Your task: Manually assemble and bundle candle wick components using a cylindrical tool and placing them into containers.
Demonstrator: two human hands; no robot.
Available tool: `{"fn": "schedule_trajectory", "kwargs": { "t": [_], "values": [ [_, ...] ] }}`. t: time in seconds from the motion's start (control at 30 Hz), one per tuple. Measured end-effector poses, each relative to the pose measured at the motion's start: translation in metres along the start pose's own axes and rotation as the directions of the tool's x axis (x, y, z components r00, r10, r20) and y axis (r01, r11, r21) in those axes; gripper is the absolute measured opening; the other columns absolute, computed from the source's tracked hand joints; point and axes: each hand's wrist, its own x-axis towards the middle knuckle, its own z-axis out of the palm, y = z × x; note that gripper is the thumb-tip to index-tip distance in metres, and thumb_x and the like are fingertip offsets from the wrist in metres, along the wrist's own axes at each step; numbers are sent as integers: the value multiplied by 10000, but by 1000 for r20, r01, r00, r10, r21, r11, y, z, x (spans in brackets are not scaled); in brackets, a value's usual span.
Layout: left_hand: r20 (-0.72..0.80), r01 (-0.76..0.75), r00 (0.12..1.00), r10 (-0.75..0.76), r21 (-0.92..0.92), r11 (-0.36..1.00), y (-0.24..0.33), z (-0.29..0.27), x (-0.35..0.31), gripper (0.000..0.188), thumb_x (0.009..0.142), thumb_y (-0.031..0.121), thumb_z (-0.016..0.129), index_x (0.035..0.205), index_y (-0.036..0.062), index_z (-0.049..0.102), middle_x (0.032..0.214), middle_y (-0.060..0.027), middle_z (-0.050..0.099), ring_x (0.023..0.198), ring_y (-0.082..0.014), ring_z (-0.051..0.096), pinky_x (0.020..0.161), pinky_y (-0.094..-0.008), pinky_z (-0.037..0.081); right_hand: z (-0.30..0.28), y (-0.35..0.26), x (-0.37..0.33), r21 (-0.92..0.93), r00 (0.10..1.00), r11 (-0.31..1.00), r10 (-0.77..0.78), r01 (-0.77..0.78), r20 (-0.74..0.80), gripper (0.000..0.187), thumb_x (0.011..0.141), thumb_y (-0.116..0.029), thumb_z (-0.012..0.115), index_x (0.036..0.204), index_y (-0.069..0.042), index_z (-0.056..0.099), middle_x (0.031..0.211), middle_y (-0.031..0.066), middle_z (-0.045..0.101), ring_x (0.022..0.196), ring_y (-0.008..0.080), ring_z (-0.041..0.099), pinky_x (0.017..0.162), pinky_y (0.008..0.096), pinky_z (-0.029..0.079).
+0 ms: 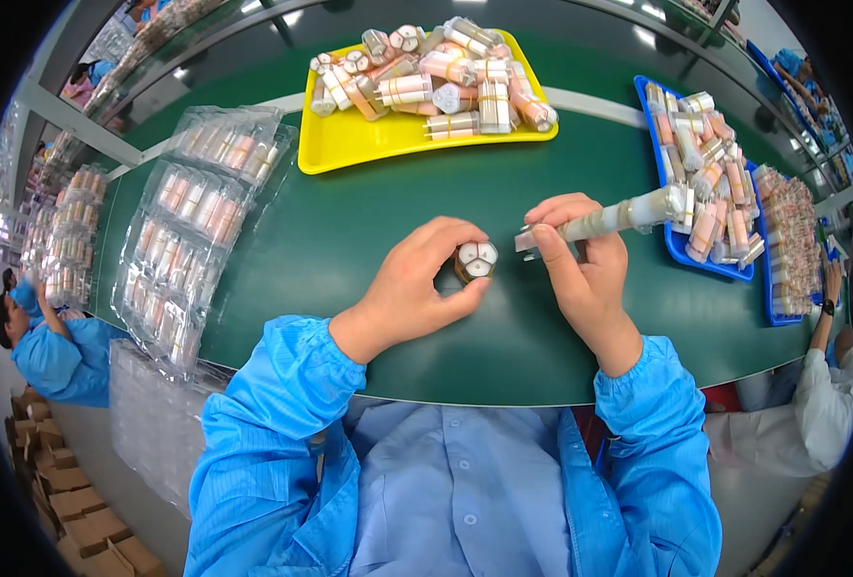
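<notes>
My left hand (421,285) curls round a short bundle of tubes, with the bundle's white segmented end (476,260) facing up between thumb and fingers. To the right, my right hand (580,274) grips a long, pale grey, translucent stick-like tool (628,212). Its thicker end points up and right. A small flat tip (526,240) shows at its left end, a short gap from the bundle. I cannot make out exactly what kind of tool it is.
Ahead is a yellow tray (350,154) heaped with banded pink, white and grey tube bundles. Blue trays (681,252) of similar bundles stand at right. Clear plastic blister trays (181,260) of tubes lie at left on the green table (369,202). Other people work on both sides.
</notes>
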Motion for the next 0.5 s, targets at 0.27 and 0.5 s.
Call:
{"fn": "schedule_trajectory", "kwargs": {
  "t": [0.27, 0.5],
  "values": [
    [-49, -133, 989, 139, 97, 986, 5, 11, -1, 441, 760, 83, 806, 1161, 17, 635, 1054, -141, 671, 937, -323, 671, 791, -408, 570, 9, -2, -4, -75, 991, 991, -104, 110, 80, 135, 894, -52, 742, 945, -24, 619, 937, 126, 670, 834, 247, 668, 711, 350, 529],
    [-59, -138, 988, 146, 121, 983, 9, 16, -2, 471, 726, 68, 823, 1157, 19, 640, 1058, -135, 663, 955, -324, 666, 797, -408, 566, 10, -10, -7, -116, 991, 993, -4, 19, 130, 134, 871, -31, 741, 914, -26, 614, 888, 109, 668, 792, 253, 671, 663, 359, 527]
  ]
}}
